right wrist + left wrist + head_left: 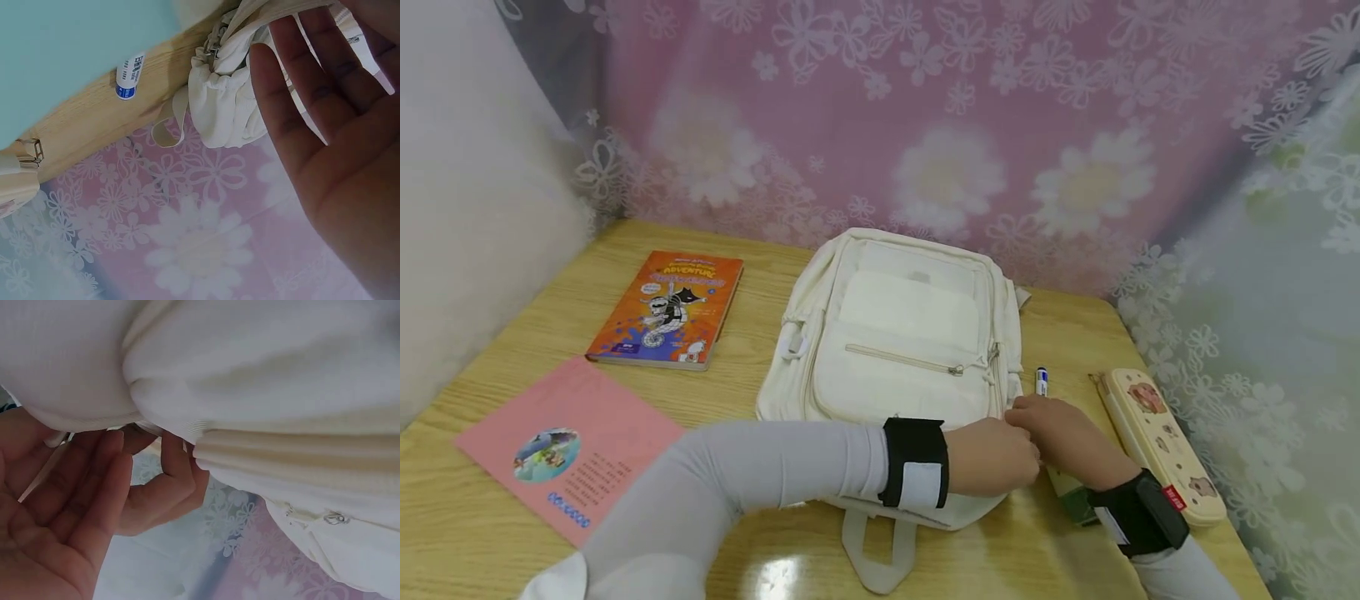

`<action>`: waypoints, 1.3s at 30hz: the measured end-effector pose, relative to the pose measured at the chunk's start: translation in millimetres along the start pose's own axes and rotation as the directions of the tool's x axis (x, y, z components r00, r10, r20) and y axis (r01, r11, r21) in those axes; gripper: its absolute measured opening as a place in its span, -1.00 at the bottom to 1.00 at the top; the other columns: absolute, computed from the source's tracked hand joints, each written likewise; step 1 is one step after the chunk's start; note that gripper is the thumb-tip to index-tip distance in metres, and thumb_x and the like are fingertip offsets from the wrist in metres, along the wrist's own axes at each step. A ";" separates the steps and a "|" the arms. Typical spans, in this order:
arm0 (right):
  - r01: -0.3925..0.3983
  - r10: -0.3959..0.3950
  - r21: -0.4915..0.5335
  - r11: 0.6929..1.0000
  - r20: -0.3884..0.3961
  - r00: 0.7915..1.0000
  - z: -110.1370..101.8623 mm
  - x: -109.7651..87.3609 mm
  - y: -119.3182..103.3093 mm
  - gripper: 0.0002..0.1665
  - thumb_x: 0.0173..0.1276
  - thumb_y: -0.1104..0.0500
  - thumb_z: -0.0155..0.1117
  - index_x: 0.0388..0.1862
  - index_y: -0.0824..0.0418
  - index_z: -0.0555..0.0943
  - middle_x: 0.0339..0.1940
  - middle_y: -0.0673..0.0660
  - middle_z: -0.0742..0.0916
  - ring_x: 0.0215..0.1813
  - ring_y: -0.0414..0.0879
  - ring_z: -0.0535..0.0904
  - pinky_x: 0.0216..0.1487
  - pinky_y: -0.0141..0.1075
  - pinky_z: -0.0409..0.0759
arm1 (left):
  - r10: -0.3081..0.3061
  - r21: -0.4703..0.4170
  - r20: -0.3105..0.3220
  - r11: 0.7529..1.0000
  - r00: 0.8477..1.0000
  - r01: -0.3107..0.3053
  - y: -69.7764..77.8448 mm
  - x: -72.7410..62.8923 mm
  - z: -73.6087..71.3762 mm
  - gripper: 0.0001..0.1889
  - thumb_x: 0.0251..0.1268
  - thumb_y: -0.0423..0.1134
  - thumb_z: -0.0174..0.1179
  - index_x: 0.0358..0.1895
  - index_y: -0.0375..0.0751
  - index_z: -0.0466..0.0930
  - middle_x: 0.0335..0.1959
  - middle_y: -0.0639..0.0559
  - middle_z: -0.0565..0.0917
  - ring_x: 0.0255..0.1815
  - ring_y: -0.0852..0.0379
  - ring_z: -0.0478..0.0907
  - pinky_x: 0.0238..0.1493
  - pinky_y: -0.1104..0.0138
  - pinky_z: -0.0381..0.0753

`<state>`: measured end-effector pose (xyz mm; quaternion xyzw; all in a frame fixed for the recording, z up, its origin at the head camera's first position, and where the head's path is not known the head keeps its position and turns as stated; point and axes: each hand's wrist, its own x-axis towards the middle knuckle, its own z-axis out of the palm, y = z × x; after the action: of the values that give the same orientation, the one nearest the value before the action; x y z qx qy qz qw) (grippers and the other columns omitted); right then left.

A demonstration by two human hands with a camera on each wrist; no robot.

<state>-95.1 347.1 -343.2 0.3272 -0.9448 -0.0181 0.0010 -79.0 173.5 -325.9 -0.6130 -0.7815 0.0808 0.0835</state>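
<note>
A cream backpack [917, 317] lies on the table, its front pocket zipper facing up and its top loop toward me. At its lower right side my two hands meet. My left hand [996, 457] bends its fingers at the bag's edge; in the left wrist view a small pale tab [56, 439] shows between thumb and fingers. My right hand [1071, 437] grips the bag's side close by, its bent fingers at the seam in the left wrist view. In the right wrist view, bag fabric [228, 103] runs up to the right fingers [284, 119]. The fingertips are partly hidden.
A blue-capped marker [1041, 382] stands out beyond my right hand, with a cream pencil case [1165, 450] at the right. Under my right wrist lies a green object [1077, 504]. To the left are an orange book [666, 308] and a pink booklet [572, 450].
</note>
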 end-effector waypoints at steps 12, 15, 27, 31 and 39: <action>-0.045 0.039 -0.094 0.995 -0.067 0.997 3.8 -3.3 6.7 -0.60 -0.03 0.32 0.43 -0.63 -0.07 0.40 -0.55 -0.16 0.43 -0.56 -0.30 0.21 -0.57 -0.46 0.15 | 0.142 0.111 0.015 0.984 0.990 -0.142 23.0 -32.6 -3.9 -0.72 0.45 -0.17 -0.06 -0.43 0.22 0.55 -0.32 0.36 0.56 -0.39 0.43 0.47 -0.40 0.55 0.49; -0.057 0.052 -0.095 0.994 -0.057 0.997 2.0 -4.3 8.9 -0.59 0.00 0.32 0.42 -0.63 -0.07 0.38 -0.56 -0.16 0.41 -0.57 -0.29 0.19 -0.59 -0.45 0.12 | 0.117 0.140 0.021 0.983 0.993 -0.119 16.5 -54.2 -7.2 -0.74 0.41 -0.15 -0.01 -0.41 0.22 0.62 -0.29 0.36 0.57 -0.36 0.40 0.49 -0.37 0.53 0.51; -0.072 0.073 -0.029 0.997 0.019 0.997 -0.5 -9.1 6.3 -0.62 0.07 0.32 0.40 -0.57 -0.07 0.40 -0.52 -0.16 0.44 -0.54 -0.32 0.22 -0.54 -0.45 0.18 | -0.049 0.049 -0.067 0.997 0.997 0.052 -18.6 -160.2 -2.7 -0.93 0.17 -0.22 0.26 -0.40 0.07 0.70 -0.41 0.28 0.53 -0.45 0.36 0.45 -0.39 0.54 0.43; -0.091 0.091 0.001 0.996 0.058 0.994 2.3 -7.6 7.4 -0.61 0.06 0.30 0.41 -0.57 -0.08 0.39 -0.50 -0.17 0.45 -0.54 -0.33 0.24 -0.53 -0.46 0.20 | -0.109 -0.043 -0.170 0.994 0.979 0.103 -27.1 -190.0 13.4 -0.93 0.17 -0.25 0.26 -0.40 0.05 0.68 -0.45 0.25 0.52 -0.47 0.36 0.43 -0.42 0.54 0.44; -0.088 0.088 -0.010 0.996 0.053 0.995 -3.6 -7.6 2.2 -0.64 0.05 0.28 0.43 -0.54 -0.06 0.42 -0.49 -0.16 0.49 -0.54 -0.34 0.28 -0.54 -0.45 0.23 | -0.177 -0.086 -0.268 0.983 0.947 0.160 -38.6 -226.0 19.8 -0.87 0.02 -0.31 0.36 -0.40 0.03 0.64 -0.41 0.24 0.55 -0.34 0.34 0.52 -0.31 0.52 0.52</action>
<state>-90.5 353.4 -339.4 0.2848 -0.9579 -0.0304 -0.0224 -67.0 -55.7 -343.5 -0.5515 -0.8140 -0.0372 0.1784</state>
